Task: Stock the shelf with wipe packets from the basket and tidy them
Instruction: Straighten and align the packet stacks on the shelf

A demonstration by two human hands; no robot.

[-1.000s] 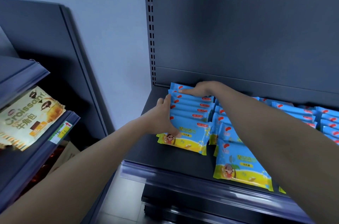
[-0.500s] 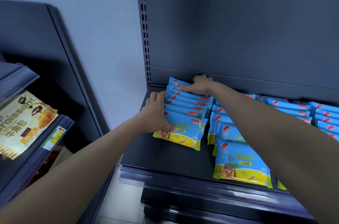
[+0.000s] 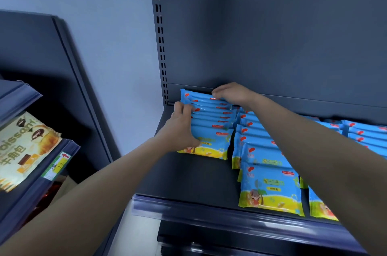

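Starting at the left, I am seeing the left hand [image 3: 181, 128] having slid farther back along the left flank of the leftmost row of blue-and-yellow plastic wipe packets [image 3: 210, 121]. A second ago it was cupping the near corner of the front packet. The right hand [image 3: 232, 93] is staying on the far end of that row, against the back panel. The row is now looking squarer and tighter, so I am judging that stocking of this row is done and that tidying is under way.

The left hand is lying open. Its fingers are stretching straight along the packets' left edges and its thumb is reaching across the face of the front packet, pressing rather than gripping. The right hand is also open, with its fingers bending lightly over the tops of the far packets. I am not seeing any pinch there.

All the packets in view are standing on the dark grey metal shelf [image 3: 184, 174]. The row being handled is sitting far and to the left, well back from the near lip. Just beside it to the right, the second row of the same packets [image 3: 267, 163] is reaching much nearer the lip, and more rows [image 3: 366, 133] are showing past the right forearm. The basket is out of view.
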